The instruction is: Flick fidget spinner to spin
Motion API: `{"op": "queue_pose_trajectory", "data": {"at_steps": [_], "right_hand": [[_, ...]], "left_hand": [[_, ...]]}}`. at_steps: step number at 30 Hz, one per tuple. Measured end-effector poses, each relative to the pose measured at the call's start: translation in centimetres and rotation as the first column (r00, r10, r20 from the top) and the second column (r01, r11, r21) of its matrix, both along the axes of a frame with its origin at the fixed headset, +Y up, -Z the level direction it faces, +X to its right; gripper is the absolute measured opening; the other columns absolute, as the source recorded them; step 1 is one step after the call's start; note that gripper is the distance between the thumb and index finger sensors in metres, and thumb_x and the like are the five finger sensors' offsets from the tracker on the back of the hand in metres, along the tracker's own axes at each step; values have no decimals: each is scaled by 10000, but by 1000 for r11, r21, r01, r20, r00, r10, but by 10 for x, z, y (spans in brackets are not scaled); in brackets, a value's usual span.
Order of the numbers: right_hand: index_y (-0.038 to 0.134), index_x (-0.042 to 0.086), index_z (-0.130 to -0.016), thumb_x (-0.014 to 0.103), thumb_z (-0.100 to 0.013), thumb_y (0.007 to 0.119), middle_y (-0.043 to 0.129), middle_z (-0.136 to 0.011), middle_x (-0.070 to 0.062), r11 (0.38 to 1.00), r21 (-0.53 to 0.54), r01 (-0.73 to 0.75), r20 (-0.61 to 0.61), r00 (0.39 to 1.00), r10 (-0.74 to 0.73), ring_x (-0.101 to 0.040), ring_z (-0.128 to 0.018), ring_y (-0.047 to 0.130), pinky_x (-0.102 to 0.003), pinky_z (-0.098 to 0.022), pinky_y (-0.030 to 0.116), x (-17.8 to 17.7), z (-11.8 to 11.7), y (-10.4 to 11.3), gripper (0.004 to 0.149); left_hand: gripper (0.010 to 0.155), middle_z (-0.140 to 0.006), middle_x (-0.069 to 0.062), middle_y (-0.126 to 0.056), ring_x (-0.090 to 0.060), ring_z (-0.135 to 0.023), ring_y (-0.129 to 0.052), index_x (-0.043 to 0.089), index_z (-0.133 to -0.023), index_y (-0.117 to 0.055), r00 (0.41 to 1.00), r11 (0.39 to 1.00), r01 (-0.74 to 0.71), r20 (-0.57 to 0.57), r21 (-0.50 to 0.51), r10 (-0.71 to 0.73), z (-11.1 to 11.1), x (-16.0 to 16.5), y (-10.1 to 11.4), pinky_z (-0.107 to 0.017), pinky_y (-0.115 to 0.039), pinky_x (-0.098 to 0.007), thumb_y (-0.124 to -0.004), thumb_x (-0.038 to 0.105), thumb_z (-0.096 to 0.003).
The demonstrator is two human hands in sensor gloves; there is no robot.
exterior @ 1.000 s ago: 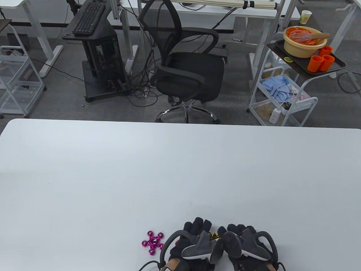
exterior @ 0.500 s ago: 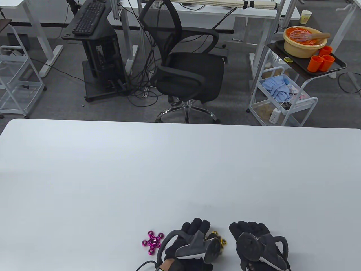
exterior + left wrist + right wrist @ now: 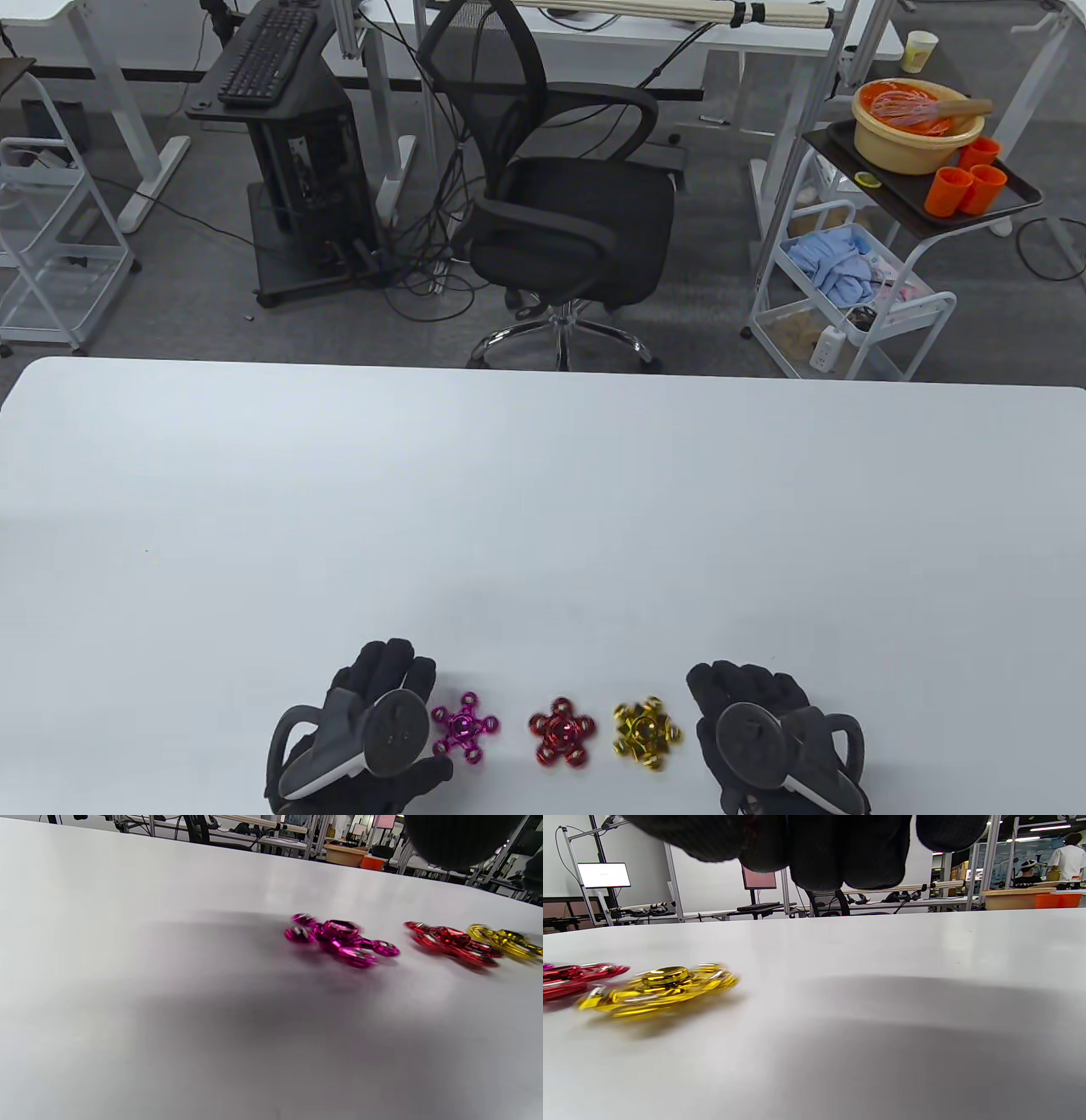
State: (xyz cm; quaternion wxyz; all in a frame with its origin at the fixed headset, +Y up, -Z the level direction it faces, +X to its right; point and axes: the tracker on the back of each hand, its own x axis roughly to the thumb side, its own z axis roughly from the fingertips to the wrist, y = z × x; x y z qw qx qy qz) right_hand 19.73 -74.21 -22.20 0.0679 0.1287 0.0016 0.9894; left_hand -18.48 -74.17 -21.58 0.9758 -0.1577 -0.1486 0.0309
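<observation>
Table view: three spinners are laid in a row, magenta spinner (image 3: 464, 725), red spinner (image 3: 561, 731), gold spinner (image 3: 646, 733); left hand (image 3: 366, 740) and right hand (image 3: 768, 737) are rested flat on the counter (image 3: 543, 509), each grip spread, nothing held.

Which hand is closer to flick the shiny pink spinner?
The left hand, probably. It rests right beside the shiny pink metal spinner, at the left end of the row. The right hand lies at the far end, next to the gold metal spinner, with the red metal spinner between.

pink spinner (image 3: 464, 726): flat, 9 o'clock end of row
red spinner (image 3: 561, 732): flat, middle
gold spinner (image 3: 646, 733): flat, 3 o'clock end, blurred
</observation>
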Motion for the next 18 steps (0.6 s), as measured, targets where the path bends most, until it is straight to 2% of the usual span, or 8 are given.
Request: {"op": "queue_pose_trajectory", "data": {"at_steps": [2,12,18], "right_hand": [[578,212,-965,388,-498,672,613,-1034,-144,1000,-14,0,-6,1000,0,-463,-914,644,-663,-702,497,-2,0,-1,508],[576,211,-965,401,-495,668,618,-1032,-144,996,-77,35,19,999,-34,-463,-912,647,-665,-701,497,4,-3,-8,515],[578,211,-965,414,-494,665,617,-1032,-144,997,-75,19,2,1000,-19,-462,-912,648,-664,-701,498,2,-1,-5,520]], "left_hand": [[937,-1086,-157,-49,-433,-1015,-126,165,-999,-188,1000,1000,13,2,22,-13,0,-1,-1,-739,-269,-629,-677,646,-360],[927,-1086,-163,-51,-436,-1015,-137,162,-999,-191,999,1000,9,-36,3,-9,-4,-8,-1,-740,-285,-627,-677,635,-367],[925,-1085,-162,-49,-435,-1015,-137,162,-999,-188,999,1000,15,-31,-6,-15,-4,-6,-3,-740,-288,-626,-672,635,-368]]}}
